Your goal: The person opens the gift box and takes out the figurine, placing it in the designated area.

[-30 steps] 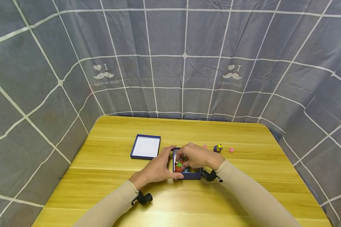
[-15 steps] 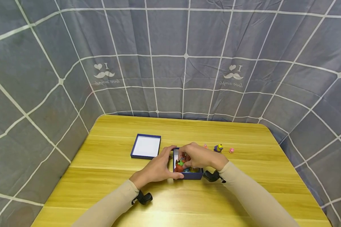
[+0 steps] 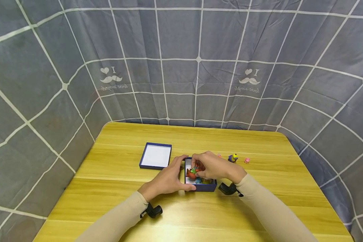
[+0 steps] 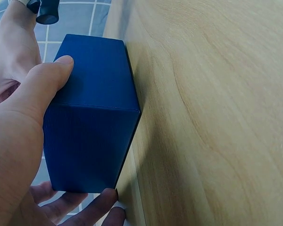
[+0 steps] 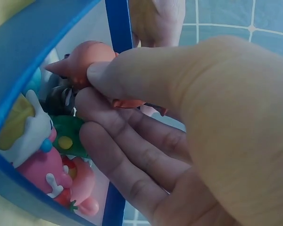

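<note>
An open blue box (image 3: 200,189) with a white inside stands on the table. My left hand (image 3: 166,178) grips it from the left, the thumb on the near wall and the fingers round the far side; the left wrist view shows this grip on the blue box (image 4: 92,150). My right hand (image 3: 214,166) reaches into the box. Between its thumb and index finger it pinches an orange-red toy figurine (image 5: 89,59) with a pointed tip. Below lie several other toy figurines, among them a pink figurine (image 5: 42,172) and a dark green piece (image 5: 68,132).
Left of the box lies a blue lid (image 3: 155,156), its white inside facing up. Behind my right hand stand a yellow-and-blue figurine (image 3: 232,158), a small pink figurine (image 3: 247,160) and another pink figurine (image 3: 219,155), partly hidden. A grey checked curtain (image 3: 178,77) borders the wooden table (image 3: 181,218).
My right hand has shifted slightly right, and the orange-red figurine has moved farther from the near wall. More of a blue toy shows inside the box. The left hand stays put.
</note>
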The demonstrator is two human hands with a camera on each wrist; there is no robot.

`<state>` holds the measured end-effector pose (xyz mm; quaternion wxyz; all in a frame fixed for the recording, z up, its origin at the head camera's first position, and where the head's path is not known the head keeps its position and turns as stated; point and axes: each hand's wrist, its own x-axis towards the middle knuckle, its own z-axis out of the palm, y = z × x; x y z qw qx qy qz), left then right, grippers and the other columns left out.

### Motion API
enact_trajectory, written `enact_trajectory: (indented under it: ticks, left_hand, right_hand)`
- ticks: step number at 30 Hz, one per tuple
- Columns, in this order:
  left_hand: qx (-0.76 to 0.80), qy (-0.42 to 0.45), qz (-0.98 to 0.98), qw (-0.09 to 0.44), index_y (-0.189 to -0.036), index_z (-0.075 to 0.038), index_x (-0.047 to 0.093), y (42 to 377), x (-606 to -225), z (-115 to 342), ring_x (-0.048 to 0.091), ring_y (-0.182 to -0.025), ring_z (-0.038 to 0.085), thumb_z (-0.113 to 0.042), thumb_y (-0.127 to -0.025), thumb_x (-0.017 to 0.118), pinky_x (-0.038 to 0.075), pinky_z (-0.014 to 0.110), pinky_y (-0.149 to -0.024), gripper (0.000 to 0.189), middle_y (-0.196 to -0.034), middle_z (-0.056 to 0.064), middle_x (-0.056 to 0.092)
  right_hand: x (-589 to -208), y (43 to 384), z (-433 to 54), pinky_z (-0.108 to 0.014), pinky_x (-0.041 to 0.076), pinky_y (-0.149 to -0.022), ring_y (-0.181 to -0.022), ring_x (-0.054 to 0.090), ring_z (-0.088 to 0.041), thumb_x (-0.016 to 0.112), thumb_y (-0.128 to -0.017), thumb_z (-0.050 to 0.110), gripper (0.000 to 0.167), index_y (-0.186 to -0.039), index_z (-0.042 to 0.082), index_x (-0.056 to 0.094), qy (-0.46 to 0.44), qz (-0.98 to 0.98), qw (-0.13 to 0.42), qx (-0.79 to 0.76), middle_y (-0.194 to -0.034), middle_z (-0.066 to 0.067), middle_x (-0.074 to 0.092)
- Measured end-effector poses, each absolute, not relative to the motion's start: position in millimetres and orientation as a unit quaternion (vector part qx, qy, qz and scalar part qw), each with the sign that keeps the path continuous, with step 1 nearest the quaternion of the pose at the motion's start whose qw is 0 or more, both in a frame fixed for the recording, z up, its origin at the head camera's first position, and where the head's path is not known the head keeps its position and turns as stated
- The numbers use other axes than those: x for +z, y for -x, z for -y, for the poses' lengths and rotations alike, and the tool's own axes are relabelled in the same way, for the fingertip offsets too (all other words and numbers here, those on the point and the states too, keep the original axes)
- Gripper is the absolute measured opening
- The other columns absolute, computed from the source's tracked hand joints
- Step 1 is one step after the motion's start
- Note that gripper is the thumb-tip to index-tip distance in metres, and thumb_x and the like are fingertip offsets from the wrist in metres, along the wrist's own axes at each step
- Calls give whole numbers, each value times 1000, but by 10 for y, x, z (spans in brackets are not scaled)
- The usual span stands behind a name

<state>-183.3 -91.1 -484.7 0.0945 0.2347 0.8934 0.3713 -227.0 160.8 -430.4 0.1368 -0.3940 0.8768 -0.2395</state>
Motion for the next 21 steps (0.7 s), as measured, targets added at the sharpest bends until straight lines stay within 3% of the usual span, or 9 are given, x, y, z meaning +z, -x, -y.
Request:
enact_trajectory:
  ticks: [10, 21]
  left_hand:
    - [372, -232, -894, 96, -182, -13, 32, 1847, -4869, 907, 70, -129, 26, -66, -88, 99, 61, 53, -112, 127, -175, 17, 51]
    - [371, -228, -895, 97, -182, -14, 32, 1837, -4866, 899, 70, -131, 29, -67, -87, 99, 60, 54, -114, 127, -177, 16, 50]
  right_hand:
    - [-4283, 2214, -1653, -22, 59, -78, -83, 65, 0, 88, -105, 13, 21, -115, 14, 70, 382, -881, 123, -251, -99, 5, 74]
    - [-4282, 2137, -1697, -22, 57, -75, -79, 64, 4, 89, -106, 17, 23, -117, 15, 69, 370, -886, 98, -261, -98, 6, 76]
